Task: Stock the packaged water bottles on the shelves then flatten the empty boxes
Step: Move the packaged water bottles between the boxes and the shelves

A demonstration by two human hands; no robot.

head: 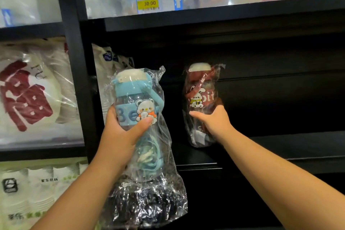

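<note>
- Blue bottle (134, 110), held up before the shelf (291, 144): likely light, rigid plastic under loose, slippery wrap, so grip the waist band.
- Left hand (123, 132) wraps that band, which reads "Be".
- Red bottle (202, 99), at its 3 o'clock, over the shelf; right hand (212, 120) clasps its body.
- Price tag (149, 3), 12 o'clock: "30.00".

Toward 12 o'clock, a yellow price tag (149, 3) on the upper shelf edge (242, 12) is showing "30.00". A blue sign (178, 0) just at its 3 o'clock is carrying a white up-arrow. The blue bottle (130, 99) is showing "Be" on its band (the rest is covered). The red bottle (202, 87) is showing "it". At 9 o'clock, a white bag (28, 95) is bearing a large red Chinese character and "FU".
</note>
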